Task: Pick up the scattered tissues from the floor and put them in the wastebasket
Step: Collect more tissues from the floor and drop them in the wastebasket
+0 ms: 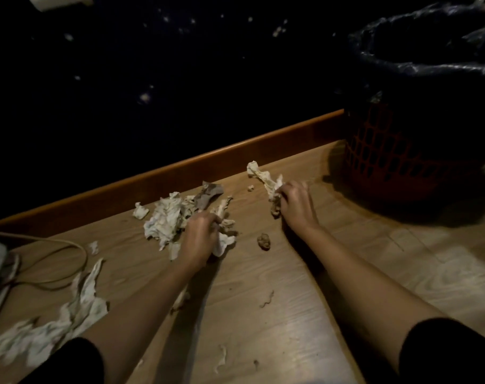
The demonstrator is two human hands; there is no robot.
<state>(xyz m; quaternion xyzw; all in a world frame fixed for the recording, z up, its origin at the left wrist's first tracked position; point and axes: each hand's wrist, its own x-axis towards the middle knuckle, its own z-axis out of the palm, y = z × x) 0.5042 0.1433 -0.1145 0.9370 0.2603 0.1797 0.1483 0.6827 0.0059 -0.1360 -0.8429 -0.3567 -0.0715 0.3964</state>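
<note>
The left hand (201, 235) closes on a crumpled tissue (224, 239); the right hand (292, 199) pinches a long tissue (263, 177). The wastebasket (402, 162) stands beyond the right grip. Loose ends may tear or drop there.

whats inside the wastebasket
Only its black bag liner shows around the rim of the wastebasket. The inside is too dark to tell whether any tissues are in there.
</note>
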